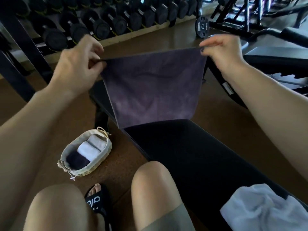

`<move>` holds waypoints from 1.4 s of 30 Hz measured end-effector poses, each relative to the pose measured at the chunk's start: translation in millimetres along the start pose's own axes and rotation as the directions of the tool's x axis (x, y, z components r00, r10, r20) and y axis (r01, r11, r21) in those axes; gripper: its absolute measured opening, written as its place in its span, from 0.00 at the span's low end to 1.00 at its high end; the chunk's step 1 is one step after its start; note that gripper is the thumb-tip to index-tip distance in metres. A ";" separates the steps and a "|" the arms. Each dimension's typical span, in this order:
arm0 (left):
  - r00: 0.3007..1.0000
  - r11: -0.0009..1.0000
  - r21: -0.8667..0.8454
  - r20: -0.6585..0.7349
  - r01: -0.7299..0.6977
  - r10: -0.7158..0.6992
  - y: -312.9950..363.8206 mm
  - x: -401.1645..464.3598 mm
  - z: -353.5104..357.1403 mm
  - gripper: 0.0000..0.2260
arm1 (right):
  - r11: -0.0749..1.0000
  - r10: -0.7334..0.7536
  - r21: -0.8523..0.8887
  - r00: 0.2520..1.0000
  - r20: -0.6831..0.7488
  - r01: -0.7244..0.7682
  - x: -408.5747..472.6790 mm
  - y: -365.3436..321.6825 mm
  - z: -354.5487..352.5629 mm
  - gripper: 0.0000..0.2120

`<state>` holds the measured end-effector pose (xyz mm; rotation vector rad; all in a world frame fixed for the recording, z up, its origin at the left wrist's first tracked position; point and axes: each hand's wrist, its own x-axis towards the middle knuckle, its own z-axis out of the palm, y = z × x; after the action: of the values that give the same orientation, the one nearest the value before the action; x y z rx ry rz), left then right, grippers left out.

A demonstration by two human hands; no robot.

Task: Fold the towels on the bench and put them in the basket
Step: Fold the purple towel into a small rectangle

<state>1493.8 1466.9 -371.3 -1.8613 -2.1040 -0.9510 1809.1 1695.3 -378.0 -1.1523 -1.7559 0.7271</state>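
1. We take the black padded counter (191,155) as landmark; it runs from lower right up toward the middle.
2. We hold a dark purple towel (150,90) spread out in the air above the counter's far half, its bottom edge hanging down to the pad or just above it; we cannot tell if it touches.
3. Left hand (75,67): grip is pinching the towel's top left corner between thumb and fingers, left of the counter's far end.
4. Right hand (221,52): grip is pinching the top right corner, fingers curled over the edge, above the counter's far end.
5. Top edge of the towel is stretched fairly tight between both hands, tilted, right corner higher.
6. A crumpled white towel (263,209) lies on the near end of the counter, lower right.
7. The wicker basket (106,147) sits on the brown floor just left of the counter, with a cloth liner.
8. Inside the basket: one dark folded towel (76,160) and two pale folded towels (88,150) side by side.
9. Our bare knees and a black slide sandal (96,202) show near the counter's near end, left side.
10. A dumbbell rack (100,19) stands beyond the counter, far left.
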 end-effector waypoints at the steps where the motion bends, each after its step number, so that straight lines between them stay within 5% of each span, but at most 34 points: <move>1: 0.998 0.998 0.063 0.061 0.002 -0.006 -3.0 0.0 3.1 0.08 | 0.997 0.013 -0.078 0.999 0.048 -0.009 -3.3 -0.1 3.0 0.09; 3: 0.985 0.992 0.116 0.160 0.043 -0.061 -6.3 -5.0 10.3 0.06 | 0.988 0.073 -0.145 0.992 0.106 -0.057 -9.7 3.8 10.1 0.08; 10: 0.976 0.969 -0.114 0.032 0.220 -0.217 -3.5 7.0 4.6 0.04 | 0.977 0.164 0.115 0.977 0.135 -0.180 -6.2 -20.7 19.3 0.11; 14: 0.940 0.899 -0.291 0.012 0.328 -0.340 -14.6 25.9 5.0 0.03 | 0.978 0.153 0.125 0.982 0.110 -0.166 8.1 -36.0 26.9 0.09; 23: 0.942 0.951 -0.195 -0.192 0.239 -0.276 -31.6 76.1 3.8 0.04 | 0.998 0.007 0.055 0.999 -0.047 -0.004 47.1 -48.5 47.8 0.09; 28: 0.952 0.978 -0.170 -0.257 0.124 -0.165 -34.9 72.8 16.3 0.08 | 0.983 0.047 0.181 0.985 -0.168 -0.016 45.9 -42.6 54.4 0.06; 31: 0.971 0.969 -0.205 -0.168 0.136 -0.171 -38.0 23.4 44.5 0.05 | 0.973 0.178 0.164 0.980 -0.087 -0.162 -3.0 -10.4 56.0 0.07; 34: 0.965 0.951 -0.195 0.157 0.240 -0.211 -45.2 -55.1 78.7 0.06 | 0.956 0.294 -0.062 0.949 0.116 -0.288 -87.9 50.6 51.9 0.07; 37: 0.842 0.948 -0.124 0.503 0.294 -0.195 -47.8 -112.3 102.0 0.08 | 0.915 0.361 -0.259 0.913 0.189 -0.308 -157.4 98.1 42.5 0.07; 42: 0.685 0.991 -0.012 0.724 0.135 -0.085 -31.4 -139.1 114.3 0.07 | 0.900 0.364 -0.347 0.891 0.272 -0.262 -206.8 124.8 31.9 0.08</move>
<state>1524.0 1415.5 -544.1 -2.4545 -2.6423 -0.2811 1866.1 1554.8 -568.8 -1.6319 -2.0336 0.9102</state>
